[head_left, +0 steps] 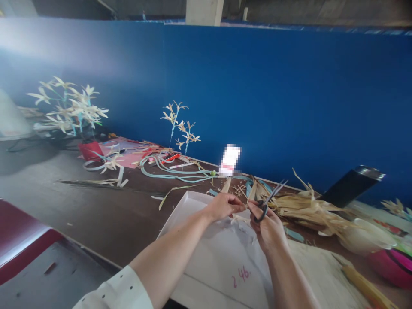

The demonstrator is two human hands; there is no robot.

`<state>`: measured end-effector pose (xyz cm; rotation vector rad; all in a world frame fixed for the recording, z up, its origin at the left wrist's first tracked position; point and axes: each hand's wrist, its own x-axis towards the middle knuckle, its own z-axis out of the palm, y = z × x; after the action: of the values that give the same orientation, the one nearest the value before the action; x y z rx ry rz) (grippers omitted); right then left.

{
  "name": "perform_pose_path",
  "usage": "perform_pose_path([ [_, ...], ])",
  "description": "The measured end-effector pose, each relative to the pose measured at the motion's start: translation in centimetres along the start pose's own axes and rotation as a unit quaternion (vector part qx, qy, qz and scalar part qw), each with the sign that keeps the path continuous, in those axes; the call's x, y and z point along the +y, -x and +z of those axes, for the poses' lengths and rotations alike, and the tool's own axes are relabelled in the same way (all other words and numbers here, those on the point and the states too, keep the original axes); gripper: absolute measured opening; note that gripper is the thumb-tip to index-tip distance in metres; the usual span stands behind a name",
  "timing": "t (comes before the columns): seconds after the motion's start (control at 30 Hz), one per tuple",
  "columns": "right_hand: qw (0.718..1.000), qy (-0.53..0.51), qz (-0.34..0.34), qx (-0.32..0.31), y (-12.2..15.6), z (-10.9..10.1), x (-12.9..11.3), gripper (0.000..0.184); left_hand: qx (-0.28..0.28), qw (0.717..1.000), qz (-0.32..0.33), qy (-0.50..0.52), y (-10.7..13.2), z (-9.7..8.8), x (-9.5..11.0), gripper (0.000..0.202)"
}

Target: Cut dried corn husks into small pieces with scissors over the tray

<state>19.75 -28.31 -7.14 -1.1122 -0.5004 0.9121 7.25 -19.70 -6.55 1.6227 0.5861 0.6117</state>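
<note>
My left hand [227,205] is closed in a pinch above the white box lid [180,210]; the small pale bit at its fingertips is too small to make out. Fingertip to fingertip with it, my right hand [266,223] also pinches. Black-handled scissors [273,195] are held in that right hand, their blades pointing up and to the right, away from the pinch. Pale scraps [240,219] lie on the lid just under my fingers. A bundle of dried husks [302,208] spreads over the table to the right of my hands.
Light-blue cords [174,175] and a phone [230,159] with a blurred screen are behind my hands. Pale husk flowers [77,107] stand at the left, smaller flower stems [174,118] mid-back. A black tumbler [350,186] leans by the blue partition [289,98]; a white bowl [368,236] sits right.
</note>
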Motion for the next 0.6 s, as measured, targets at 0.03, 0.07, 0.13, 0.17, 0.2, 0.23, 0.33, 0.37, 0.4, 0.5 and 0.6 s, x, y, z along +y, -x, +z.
perform_pose_path([
  [0.03,1.000,-0.008,0.000,0.000,-0.03,-0.04,-0.02,0.038,-0.010,1.000,0.002,0.005,-0.01,-0.02,-0.01,0.033],
  [0.07,1.000,-0.017,-0.001,-0.001,-0.07,-0.08,-0.04,0.037,-0.019,1.000,0.002,0.009,-0.02,-0.04,-0.02,0.033],
  [0.13,0.999,-0.034,-0.007,0.002,-0.15,-0.17,-0.11,0.036,-0.026,1.000,-0.007,0.010,-0.06,-0.08,-0.04,0.033],
  [0.17,0.999,-0.039,-0.009,0.006,-0.18,-0.20,-0.16,0.035,-0.026,1.000,-0.013,0.008,-0.08,-0.10,-0.05,0.033],
  [0.2,0.999,-0.042,-0.011,0.012,-0.20,-0.23,-0.21,0.035,-0.024,1.000,-0.017,0.005,-0.09,-0.11,-0.05,0.033],
  [0.23,0.999,-0.044,-0.014,0.018,-0.21,-0.24,-0.27,0.034,-0.022,1.000,-0.020,0.003,-0.10,-0.12,-0.05,0.032],
  [0.33,0.998,-0.045,-0.022,0.030,-0.20,-0.24,-0.40,0.033,-0.016,1.000,-0.018,0.005,-0.08,-0.14,-0.02,0.031],
  [0.37,0.998,-0.045,-0.024,0.031,-0.19,-0.22,-0.43,0.033,-0.016,1.000,-0.017,0.005,-0.06,-0.14,-0.01,0.031],
  [0.4,0.998,-0.044,-0.027,0.032,-0.17,-0.20,-0.46,0.033,-0.016,1.000,-0.017,0.006,-0.04,-0.16,0.01,0.031],
  [0.5,0.997,-0.038,-0.038,0.047,-0.12,-0.10,-0.50,0.034,-0.029,0.999,-0.020,0.011,-0.01,-0.21,0.00,0.031],
  [0.6,0.996,-0.038,-0.046,0.062,-0.06,-0.03,-0.56,0.036,-0.061,0.998,-0.024,0.018,-0.02,-0.26,-0.07,0.033],
])
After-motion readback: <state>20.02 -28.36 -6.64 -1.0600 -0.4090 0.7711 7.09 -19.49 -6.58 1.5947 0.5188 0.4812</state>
